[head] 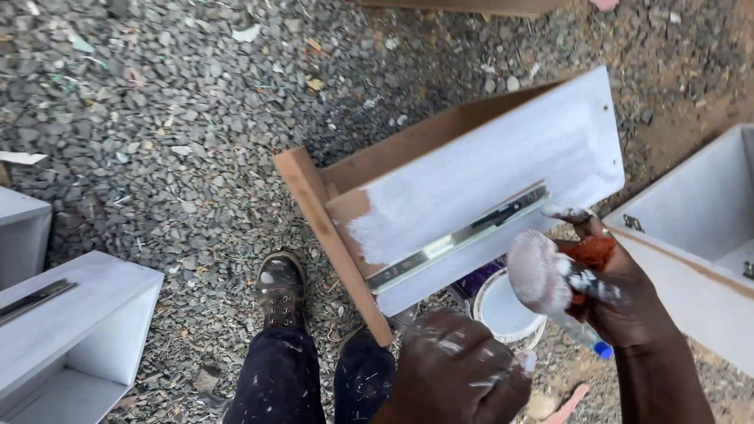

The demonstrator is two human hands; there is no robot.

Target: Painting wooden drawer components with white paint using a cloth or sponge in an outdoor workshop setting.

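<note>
Drawer (471,173) steadied at its lower edge by left hand (452,377); right hand (620,298) pinches paint sponge (538,271).

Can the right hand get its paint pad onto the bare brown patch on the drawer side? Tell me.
Probably yes. The right hand holds the paint pad just below the metal slide; the bare patch lies uncovered on the drawer, past the slide, with nothing in front of it.

One package only is visible: a round paint tin (503,310), white inside with a purple wall (partly hidden), standing on the gravel (157,118) below the drawer (471,180).
</note>
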